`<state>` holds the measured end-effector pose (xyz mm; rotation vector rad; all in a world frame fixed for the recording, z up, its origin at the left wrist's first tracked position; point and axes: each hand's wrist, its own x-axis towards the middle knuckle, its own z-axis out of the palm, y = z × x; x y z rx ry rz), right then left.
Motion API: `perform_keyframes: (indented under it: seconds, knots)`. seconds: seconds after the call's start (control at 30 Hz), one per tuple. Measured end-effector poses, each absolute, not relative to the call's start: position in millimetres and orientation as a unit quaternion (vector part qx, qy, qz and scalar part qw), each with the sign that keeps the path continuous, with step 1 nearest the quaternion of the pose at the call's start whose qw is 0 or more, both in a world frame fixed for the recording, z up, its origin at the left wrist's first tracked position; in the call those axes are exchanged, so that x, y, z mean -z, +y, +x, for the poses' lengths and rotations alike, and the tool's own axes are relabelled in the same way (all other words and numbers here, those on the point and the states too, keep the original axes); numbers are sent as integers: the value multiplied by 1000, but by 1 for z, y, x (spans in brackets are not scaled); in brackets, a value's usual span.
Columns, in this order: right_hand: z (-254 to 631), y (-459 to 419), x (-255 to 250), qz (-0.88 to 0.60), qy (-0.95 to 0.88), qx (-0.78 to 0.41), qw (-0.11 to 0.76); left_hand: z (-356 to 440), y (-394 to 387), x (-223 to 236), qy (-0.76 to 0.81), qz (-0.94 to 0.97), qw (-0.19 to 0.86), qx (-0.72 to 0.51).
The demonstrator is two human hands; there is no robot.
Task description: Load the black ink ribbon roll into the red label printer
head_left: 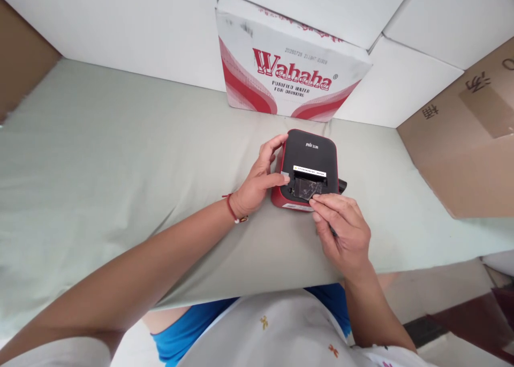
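A small black and red printer [309, 150] sits on a pale green cloth-covered table [120, 158], close to the front edge. My left hand [259, 182] grips its left side, with the thumb near a grey tab on top and the fingers curled round the edge. My right hand [343, 230] is at the printer's near side, its fingers pressed together on a piece of clear film [307, 187] that lies over the front slot. A white label strip [309, 170] runs across the printer's top.
A white and red Wahaha water carton [281, 61] stands just behind the printer. Plain white boxes [120, 24] line the back. A brown cardboard box [461, 136] sits at the right, and another brown box [20, 61] at the far left.
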<state>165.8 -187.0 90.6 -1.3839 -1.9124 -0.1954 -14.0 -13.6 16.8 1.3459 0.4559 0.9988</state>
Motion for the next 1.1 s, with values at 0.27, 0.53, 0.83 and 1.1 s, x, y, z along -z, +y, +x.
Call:
perform_keyframes:
  seconds: [0.27, 0.53, 0.83, 1.1]
  knots:
    - [165, -181, -84, -530, -739, 86, 407, -11, 6, -5, 150, 510, 748, -397]
    - [162, -180, -86, -538, -737, 78, 402, -13, -3, -6, 132, 508, 760, -383]
    - [194, -148, -141, -581, -725, -87, 360, -8, -2, -2, 119, 521, 750, -389]
    - [182, -59, -171, -684, -718, -93, -90, -3, -1, -1, 131, 500, 758, -397]
